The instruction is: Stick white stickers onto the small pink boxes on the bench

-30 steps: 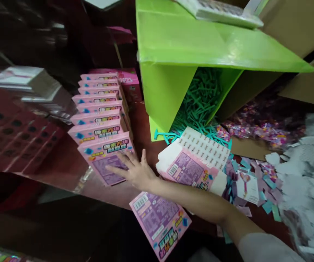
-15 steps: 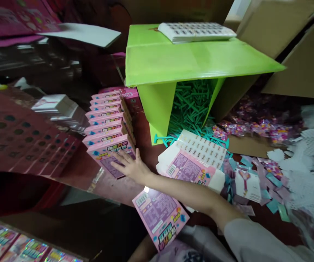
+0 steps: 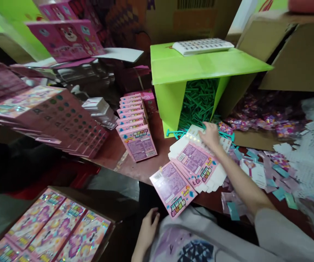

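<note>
My right hand reaches across the table, fingers spread and laid on a white sheet of small labels. That sheet tops a fanned stack of flat pink box blanks. One loose pink blank overhangs the table edge toward me. Left of the stack, a row of upright pink boxes stands apart from the hand. My left hand rests low by my lap, fingers loosely apart and holding nothing.
A green box lies on its side, spilling teal sticks, with a white tray on top. Pink punched sheets are stacked at left. A carton of shiny packs is near left; paper scraps and brown cartons are at right.
My right hand left the front box of the pink row and moved right onto the stack of flat blanks. The view swung left and up, and my left hand came into sight.
</note>
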The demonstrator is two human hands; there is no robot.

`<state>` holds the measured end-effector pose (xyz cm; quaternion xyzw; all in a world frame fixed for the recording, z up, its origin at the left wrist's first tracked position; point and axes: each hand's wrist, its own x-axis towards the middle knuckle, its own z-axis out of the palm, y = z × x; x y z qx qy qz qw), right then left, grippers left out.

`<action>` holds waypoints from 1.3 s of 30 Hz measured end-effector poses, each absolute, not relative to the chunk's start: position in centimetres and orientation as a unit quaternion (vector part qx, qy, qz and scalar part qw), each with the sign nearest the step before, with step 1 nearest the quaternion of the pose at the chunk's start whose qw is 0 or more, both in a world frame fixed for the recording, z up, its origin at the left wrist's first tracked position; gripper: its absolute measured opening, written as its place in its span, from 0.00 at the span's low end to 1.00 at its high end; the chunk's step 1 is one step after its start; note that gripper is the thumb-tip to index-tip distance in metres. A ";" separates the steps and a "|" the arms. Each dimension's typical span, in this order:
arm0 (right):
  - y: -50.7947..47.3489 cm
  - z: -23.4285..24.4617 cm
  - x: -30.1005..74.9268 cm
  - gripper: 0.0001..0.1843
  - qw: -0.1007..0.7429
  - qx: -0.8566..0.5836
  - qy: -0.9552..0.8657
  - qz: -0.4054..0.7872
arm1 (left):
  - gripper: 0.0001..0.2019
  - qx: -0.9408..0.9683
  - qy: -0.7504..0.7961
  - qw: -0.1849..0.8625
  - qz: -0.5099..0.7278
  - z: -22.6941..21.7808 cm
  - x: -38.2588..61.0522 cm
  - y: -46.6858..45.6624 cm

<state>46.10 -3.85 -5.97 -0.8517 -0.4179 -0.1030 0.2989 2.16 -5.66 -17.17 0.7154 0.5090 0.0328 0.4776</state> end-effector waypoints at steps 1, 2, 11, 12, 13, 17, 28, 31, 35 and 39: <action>-4.7 -6.2 48.2 0.29 0.256 -0.875 -0.403 -0.084 | 0.16 0.716 0.501 0.484 0.044 -17.3 1.2 -6.1; -5.4 -6.5 49.9 0.35 0.207 -0.888 -0.407 -0.056 | 0.18 0.717 0.496 0.487 0.054 -17.4 0.5 -6.5; -6.5 -5.2 51.0 0.24 0.249 -0.874 -0.415 0.044 | 0.18 0.733 0.507 0.430 0.143 -13.5 0.3 -7.7; -7.2 -4.2 50.5 0.19 0.260 -0.866 -0.425 0.036 | 0.18 0.729 0.502 0.437 0.162 -12.4 0.3 -7.8; -8.0 -2.9 49.8 0.15 0.278 -0.852 -0.442 0.034 | 0.17 0.723 0.499 0.442 0.183 -11.2 0.4 -7.8; -10.9 2.8 43.3 0.13 0.392 -0.709 -0.570 0.132 | 0.18 0.709 0.472 0.399 0.340 -4.9 3.3 -7.3; -4.1 4.7 27.4 0.05 0.439 -0.546 -0.683 0.207 | 0.22 0.440 0.437 0.624 0.475 0.9 8.8 -2.0; -1.0 3.5 26.3 0.06 0.424 -0.527 -0.705 0.213 | 0.23 0.445 0.406 0.656 0.455 0.3 5.9 0.4; 2.2 3.0 25.4 0.07 0.414 -0.515 -0.712 0.236 | 0.23 0.495 0.394 0.647 0.425 0.9 4.1 4.2; 4.6 2.8 25.5 0.07 0.391 -0.526 -0.715 0.244 | 0.18 0.499 0.461 0.590 0.436 0.3 5.6 7.5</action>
